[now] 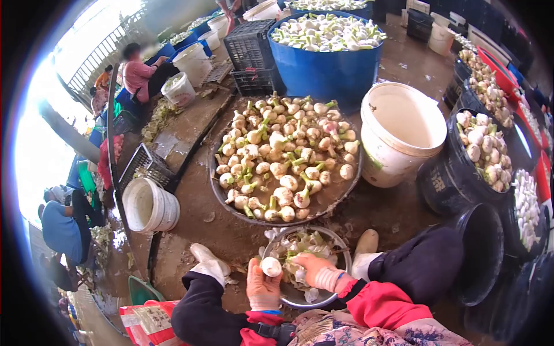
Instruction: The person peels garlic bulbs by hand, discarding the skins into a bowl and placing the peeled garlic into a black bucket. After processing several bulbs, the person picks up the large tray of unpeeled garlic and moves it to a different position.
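Observation:
My left hand [263, 288] holds a white, trimmed garlic bulb [270, 266], its fingers curled around the bulb's lower side. My right hand [319, 271] is just right of the bulb, over a metal basin [348, 262] of pale garlic peelings [300, 245]. Its fingers are bent together; whatever is in them is too small or hidden to tell. Both wrists show pale glove cuffs. In front of the basin, a wide round tub [231, 203] carries many untrimmed garlic bulbs [283, 155] with short green stems.
A tall white bucket [378, 147] stands right of the tub, beside black buckets [447, 176] of garlic. Behind is a big blue vat [326, 72] of trimmed bulbs, next to stacked black crates [251, 52]. Another white bucket [164, 210] stands at left. Seated people [141, 75] are farther left.

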`<action>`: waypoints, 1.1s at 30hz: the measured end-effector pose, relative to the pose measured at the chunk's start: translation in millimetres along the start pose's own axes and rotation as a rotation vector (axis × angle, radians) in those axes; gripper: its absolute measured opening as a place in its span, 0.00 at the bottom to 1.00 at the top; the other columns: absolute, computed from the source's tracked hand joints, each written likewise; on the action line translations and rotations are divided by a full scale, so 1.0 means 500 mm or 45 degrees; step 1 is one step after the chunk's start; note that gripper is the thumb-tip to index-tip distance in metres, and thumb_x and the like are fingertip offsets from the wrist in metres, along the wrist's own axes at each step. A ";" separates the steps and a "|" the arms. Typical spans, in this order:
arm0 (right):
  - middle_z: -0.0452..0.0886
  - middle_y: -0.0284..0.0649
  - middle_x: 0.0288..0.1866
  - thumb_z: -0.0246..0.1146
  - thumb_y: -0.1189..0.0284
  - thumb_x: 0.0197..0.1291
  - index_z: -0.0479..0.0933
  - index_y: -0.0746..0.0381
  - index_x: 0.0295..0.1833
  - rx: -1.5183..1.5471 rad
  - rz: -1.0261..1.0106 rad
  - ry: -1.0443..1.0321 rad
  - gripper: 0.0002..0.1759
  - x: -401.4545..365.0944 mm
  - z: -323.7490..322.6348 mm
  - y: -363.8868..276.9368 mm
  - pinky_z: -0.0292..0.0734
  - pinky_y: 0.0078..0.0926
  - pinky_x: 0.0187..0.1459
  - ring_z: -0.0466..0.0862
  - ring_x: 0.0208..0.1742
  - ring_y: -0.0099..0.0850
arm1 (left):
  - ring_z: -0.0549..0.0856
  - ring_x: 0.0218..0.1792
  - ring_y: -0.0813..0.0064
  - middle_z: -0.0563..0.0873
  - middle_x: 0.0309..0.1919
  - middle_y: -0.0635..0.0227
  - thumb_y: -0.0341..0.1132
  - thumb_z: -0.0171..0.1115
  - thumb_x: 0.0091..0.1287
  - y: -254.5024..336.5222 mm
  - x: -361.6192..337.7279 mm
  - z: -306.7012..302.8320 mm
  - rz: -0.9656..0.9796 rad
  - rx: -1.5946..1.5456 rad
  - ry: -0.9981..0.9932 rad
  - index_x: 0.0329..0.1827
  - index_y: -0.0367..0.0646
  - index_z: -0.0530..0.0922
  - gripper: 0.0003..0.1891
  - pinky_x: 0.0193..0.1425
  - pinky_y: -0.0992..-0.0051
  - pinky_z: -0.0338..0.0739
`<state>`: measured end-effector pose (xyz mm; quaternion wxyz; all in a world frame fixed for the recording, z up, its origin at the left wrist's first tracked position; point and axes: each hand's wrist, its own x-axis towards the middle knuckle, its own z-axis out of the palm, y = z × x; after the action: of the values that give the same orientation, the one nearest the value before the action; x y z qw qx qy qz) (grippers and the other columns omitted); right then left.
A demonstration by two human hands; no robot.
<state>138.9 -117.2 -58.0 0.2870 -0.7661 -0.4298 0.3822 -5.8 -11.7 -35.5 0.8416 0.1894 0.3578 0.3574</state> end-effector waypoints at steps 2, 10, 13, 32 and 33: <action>0.67 0.46 0.67 0.60 0.75 0.49 0.64 0.56 0.67 0.331 -0.209 0.137 0.35 -0.006 -0.010 -0.027 0.65 0.29 0.64 0.67 0.68 0.42 | 0.83 0.46 0.61 0.79 0.50 0.56 0.34 0.54 0.70 -0.008 0.000 0.005 0.035 0.193 0.168 0.68 0.42 0.60 0.24 0.46 0.58 0.82; 0.77 0.44 0.52 0.59 0.81 0.47 0.71 0.61 0.60 0.396 -0.298 0.340 0.29 -0.021 -0.148 -0.070 0.72 0.28 0.54 0.78 0.52 0.36 | 0.80 0.43 0.64 0.78 0.50 0.62 0.54 0.55 0.68 -0.025 -0.005 0.029 -0.161 0.309 -0.032 0.66 0.47 0.63 0.29 0.46 0.64 0.79; 0.79 0.42 0.51 0.69 0.75 0.49 0.74 0.61 0.56 0.328 -0.307 0.536 0.26 -0.040 -0.324 -0.090 0.73 0.26 0.54 0.79 0.52 0.33 | 0.81 0.37 0.67 0.81 0.41 0.67 0.51 0.58 0.66 -0.028 0.015 0.002 -0.250 0.196 0.129 0.57 0.50 0.69 0.22 0.38 0.66 0.79; 0.80 0.44 0.51 0.70 0.69 0.49 0.75 0.57 0.56 -0.313 0.405 0.897 0.26 -0.516 -0.681 0.068 0.75 0.28 0.51 0.80 0.52 0.35 | 0.72 0.57 0.51 0.69 0.62 0.52 0.43 0.52 0.69 -0.019 0.045 0.015 -0.393 0.496 -0.030 0.68 0.42 0.64 0.26 0.61 0.52 0.70; 0.78 0.44 0.54 0.71 0.68 0.48 0.75 0.58 0.56 -0.229 0.543 0.819 0.27 -0.550 -0.650 0.083 0.74 0.27 0.53 0.79 0.54 0.36 | 0.72 0.57 0.51 0.69 0.62 0.52 0.43 0.52 0.69 -0.019 0.041 0.019 -0.401 0.500 -0.039 0.68 0.42 0.64 0.26 0.61 0.52 0.70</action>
<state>334.5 -414.0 180.0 0.2530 -0.9408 -0.1810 0.1345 15.4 -3.4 -44.2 0.8393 0.2968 0.4326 0.1426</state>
